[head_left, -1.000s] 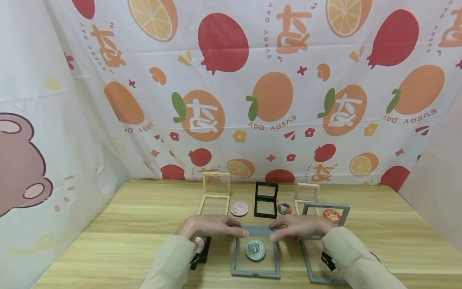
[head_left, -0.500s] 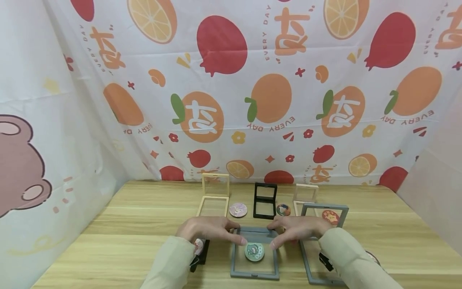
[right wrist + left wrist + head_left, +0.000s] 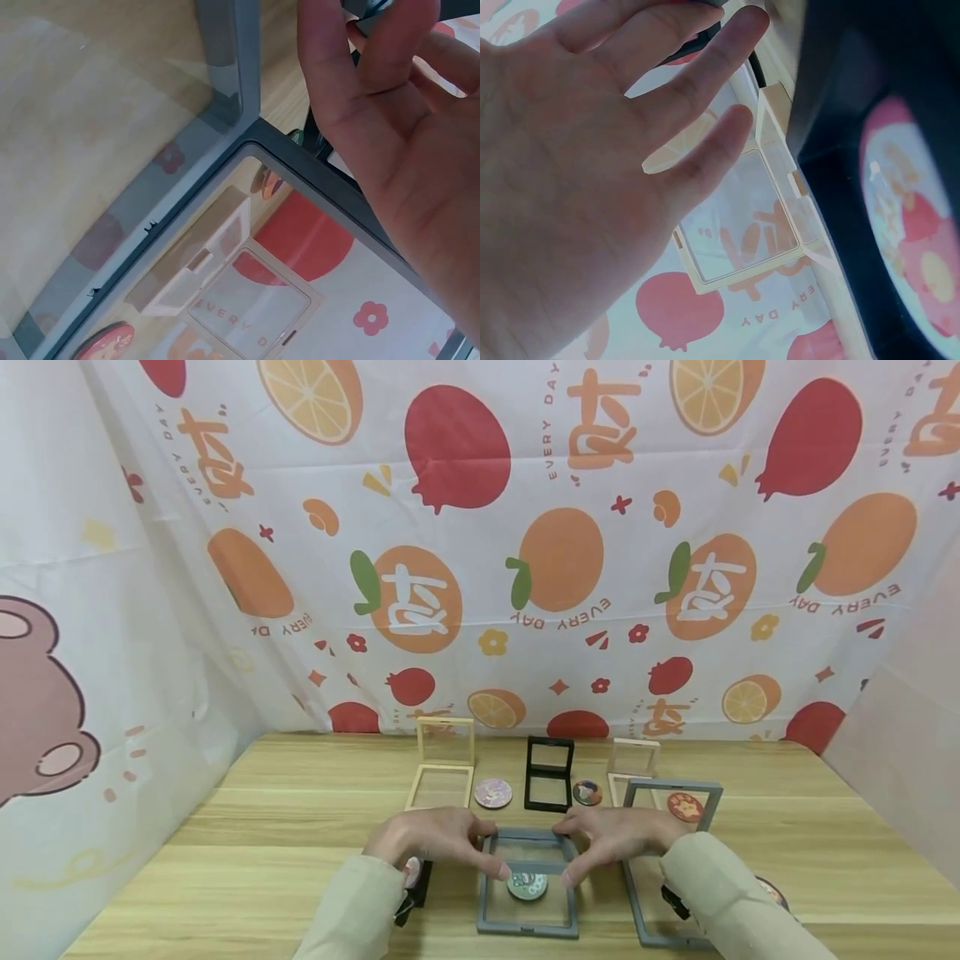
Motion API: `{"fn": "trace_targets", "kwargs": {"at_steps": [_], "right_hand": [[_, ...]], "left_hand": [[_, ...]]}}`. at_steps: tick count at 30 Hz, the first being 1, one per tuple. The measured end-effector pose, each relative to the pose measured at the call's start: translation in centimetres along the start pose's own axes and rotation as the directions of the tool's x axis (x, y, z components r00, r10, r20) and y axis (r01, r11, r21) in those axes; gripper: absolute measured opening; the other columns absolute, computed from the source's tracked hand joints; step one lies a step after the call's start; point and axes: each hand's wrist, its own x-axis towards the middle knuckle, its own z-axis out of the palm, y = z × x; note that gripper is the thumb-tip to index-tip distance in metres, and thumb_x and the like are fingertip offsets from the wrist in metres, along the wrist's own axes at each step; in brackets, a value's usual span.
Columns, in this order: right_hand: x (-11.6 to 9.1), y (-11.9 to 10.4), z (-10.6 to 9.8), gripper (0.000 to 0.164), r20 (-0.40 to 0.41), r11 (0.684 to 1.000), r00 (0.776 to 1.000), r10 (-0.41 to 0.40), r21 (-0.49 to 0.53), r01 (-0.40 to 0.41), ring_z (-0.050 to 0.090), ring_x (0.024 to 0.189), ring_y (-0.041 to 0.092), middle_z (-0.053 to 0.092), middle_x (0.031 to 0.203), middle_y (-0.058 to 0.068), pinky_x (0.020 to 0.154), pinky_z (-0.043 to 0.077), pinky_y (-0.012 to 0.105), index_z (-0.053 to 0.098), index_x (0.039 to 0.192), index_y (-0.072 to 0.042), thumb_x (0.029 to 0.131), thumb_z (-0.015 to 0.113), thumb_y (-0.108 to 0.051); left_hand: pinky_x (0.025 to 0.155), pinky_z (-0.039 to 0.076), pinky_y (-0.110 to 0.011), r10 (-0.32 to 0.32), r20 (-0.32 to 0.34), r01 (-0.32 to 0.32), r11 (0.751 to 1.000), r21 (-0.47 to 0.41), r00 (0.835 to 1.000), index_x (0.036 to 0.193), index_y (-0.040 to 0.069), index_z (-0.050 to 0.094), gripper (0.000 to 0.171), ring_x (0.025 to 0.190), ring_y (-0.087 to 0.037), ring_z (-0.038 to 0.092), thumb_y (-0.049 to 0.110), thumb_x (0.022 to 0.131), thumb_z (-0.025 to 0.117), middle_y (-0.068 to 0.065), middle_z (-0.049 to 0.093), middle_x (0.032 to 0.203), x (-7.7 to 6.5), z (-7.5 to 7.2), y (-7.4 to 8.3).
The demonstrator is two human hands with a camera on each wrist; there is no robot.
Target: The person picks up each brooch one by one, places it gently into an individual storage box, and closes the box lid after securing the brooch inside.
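Note:
A grey hinged display frame (image 3: 527, 930) lies on the table between both hands, its clear lid (image 3: 531, 867) slanting low over the base. The green round badge (image 3: 527, 888) sits inside, its upper edge overlapped by the lid's bar. My left hand (image 3: 435, 837) holds the lid's left side, thumb at the front bar and fingers toward the back corner. My right hand (image 3: 618, 837) mirrors it on the right. In the left wrist view the left hand (image 3: 577, 187) hides the frame; the right wrist view shows the right hand (image 3: 405, 150) with fingertips near the top edge.
A larger grey frame (image 3: 637, 902) stands opened under the right forearm. Behind are a light wood frame (image 3: 446, 722), purple badge (image 3: 492, 793), black frame (image 3: 550, 767), dark badge (image 3: 587, 792), cream frame (image 3: 636, 743) and red badge (image 3: 686, 807). A pink badge (image 3: 412, 870) is beside the left wrist.
The lid's front bar has swung toward me and down over the badge, both thumbs moving with it. The other frames and badges have stayed in place.

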Motion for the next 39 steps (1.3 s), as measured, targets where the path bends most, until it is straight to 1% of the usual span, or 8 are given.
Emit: {"fn": "trace_targets", "kwargs": {"at_steps": [4, 6, 15, 19, 25, 30, 36, 39], "right_hand": [[-0.11, -0.17, 0.01, 0.08, -0.014, 0.999, 1.0, -0.007, -0.033, 0.006, 0.039, 0.139, 0.036, 0.042, 0.15, 0.01, 0.11, 0.034, 0.058, 0.05, 0.148, -0.006, 0.083, 0.077, -0.045], [-0.13, -0.18, 0.05, 0.081, -0.017, 0.999, 1.0, -0.005, -0.035, 0.005, 0.04, 0.139, 0.035, 0.042, 0.151, 0.01, 0.11, 0.034, 0.058, 0.05, 0.148, -0.006, 0.082, 0.077, -0.045], [0.02, -0.27, 0.11, 0.08, -0.023, 0.999, 1.0, -0.001, -0.041, 0.0, 0.041, 0.138, 0.034, 0.043, 0.151, 0.011, 0.11, 0.035, 0.056, 0.051, 0.147, -0.006, 0.081, 0.078, -0.044], [0.01, -0.26, 0.18, 0.081, -0.03, 0.999, 1.0, 0.001, -0.043, -0.002, 0.041, 0.139, 0.034, 0.043, 0.151, 0.011, 0.111, 0.035, 0.056, 0.051, 0.147, -0.006, 0.08, 0.078, -0.044], [0.06, -0.17, 0.28, 0.084, -0.037, 0.998, 0.999, -0.014, -0.059, 0.011, 0.041, 0.139, 0.035, 0.044, 0.151, 0.013, 0.111, 0.035, 0.055, 0.05, 0.146, -0.004, 0.08, 0.079, -0.046], [0.12, -0.17, 0.35, 0.085, -0.039, 0.997, 0.999, -0.028, -0.069, 0.025, 0.042, 0.138, 0.036, 0.043, 0.151, 0.015, 0.111, 0.035, 0.055, 0.05, 0.146, -0.002, 0.079, 0.08, -0.046], [0.02, -0.38, 0.56, 0.085, -0.047, 0.995, 0.998, -0.031, -0.094, 0.027, 0.044, 0.136, 0.036, 0.043, 0.15, 0.016, 0.109, 0.037, 0.056, 0.051, 0.145, -0.002, 0.078, 0.08, -0.046], [0.01, -0.56, 0.62, 0.084, -0.049, 0.993, 0.998, -0.03, -0.116, 0.024, 0.045, 0.135, 0.035, 0.044, 0.148, 0.013, 0.108, 0.038, 0.055, 0.052, 0.144, -0.002, 0.078, 0.08, -0.045]], "left_hand": [[0.109, 0.041, -0.043, 0.002, -0.015, -0.002, 1.0, 0.0, 1.0, 0.14, -0.002, 0.058, 0.076, 0.127, -0.015, 0.054, 0.045, 0.083, 0.079, -0.008, 0.059, 0.142, 0.0, 0.08, -0.03], [0.109, 0.041, -0.044, 0.01, -0.019, -0.01, 1.0, -0.008, 1.0, 0.139, -0.003, 0.058, 0.077, 0.129, -0.018, 0.053, 0.045, 0.083, 0.08, -0.009, 0.06, 0.141, 0.03, 0.16, -0.1], [0.11, 0.04, -0.045, 0.043, -0.04, -0.043, 0.999, -0.002, 0.998, 0.138, -0.004, 0.058, 0.078, 0.133, -0.023, 0.051, 0.045, 0.082, 0.08, -0.011, 0.059, 0.142, -0.04, 0.46, -0.34], [0.109, 0.041, -0.045, 0.049, -0.047, -0.049, 0.999, 0.006, 0.998, 0.138, -0.004, 0.059, 0.078, 0.131, -0.02, 0.052, 0.045, 0.081, 0.08, -0.01, 0.059, 0.142, -0.06, 0.52, -0.28], [0.106, 0.044, -0.044, 0.057, -0.043, -0.055, 0.998, 0.028, 0.997, 0.138, -0.003, 0.059, 0.077, 0.116, -0.01, 0.056, 0.045, 0.081, 0.08, -0.01, 0.06, 0.141, 0.06, 0.51, -0.29], [0.105, 0.045, -0.042, 0.055, -0.047, -0.053, 0.997, 0.049, 0.997, 0.138, -0.002, 0.06, 0.077, 0.119, -0.011, 0.056, 0.045, 0.081, 0.081, -0.009, 0.061, 0.141, 0.05, 0.53, -0.32], [0.099, 0.048, -0.037, 0.041, -0.049, -0.039, 0.999, 0.036, 0.998, 0.138, -0.001, 0.06, 0.077, 0.103, -0.008, 0.056, 0.044, 0.079, 0.083, -0.008, 0.061, 0.14, -0.09, 0.68, -0.23], [0.102, 0.047, -0.04, 0.037, -0.053, -0.035, 0.999, 0.037, 0.998, 0.139, -0.001, 0.059, 0.08, 0.109, -0.008, 0.056, 0.044, 0.079, 0.084, -0.009, 0.061, 0.14, -0.21, 0.81, -0.19]]}}
